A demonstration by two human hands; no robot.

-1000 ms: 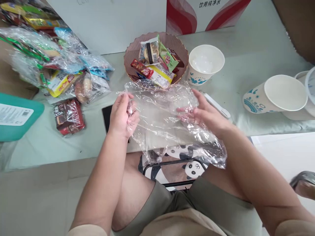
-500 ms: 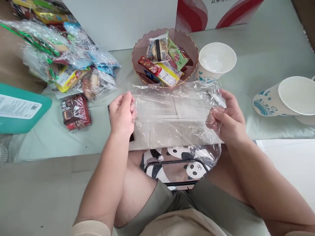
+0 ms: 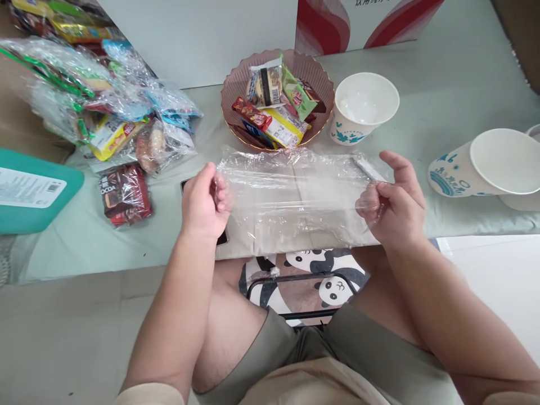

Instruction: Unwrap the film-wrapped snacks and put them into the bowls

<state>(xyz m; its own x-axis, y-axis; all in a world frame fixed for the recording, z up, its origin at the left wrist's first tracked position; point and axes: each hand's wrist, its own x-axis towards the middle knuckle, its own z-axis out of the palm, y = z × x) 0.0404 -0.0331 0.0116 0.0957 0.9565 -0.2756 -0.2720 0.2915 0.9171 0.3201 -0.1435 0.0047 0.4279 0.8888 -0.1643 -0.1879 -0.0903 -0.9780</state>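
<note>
A clear plastic bag (image 3: 291, 194) is stretched between my two hands above the table's front edge. Its left end meets my left hand (image 3: 206, 202), whose fingers are curled in a loose grip. At the other end, my right hand (image 3: 394, 211) pinches the plastic, with the index finger raised off it. A small pale strip (image 3: 367, 169) shows by the bag's upper right corner. Just beyond the bag stands a pinkish scalloped bowl (image 3: 234, 76) holding several wrapped snacks (image 3: 272, 107). Part of a dark flat object (image 3: 222, 237) shows under my left hand.
To the right stand a white paper cup (image 3: 365, 109) and a tilted one (image 3: 459, 171). Bagged snacks (image 3: 126, 101), a cocoa snack pack (image 3: 125, 194) and a teal container (image 3: 37, 197) lie left. A white and red box (image 3: 236, 28) borders the back. A panda-print surface (image 3: 304, 287) shows between my knees.
The bag's lower right part, which hung over the table edge, has drawn up onto the tabletop area. My right index finger has lifted away from the plastic. The view has shifted slightly.
</note>
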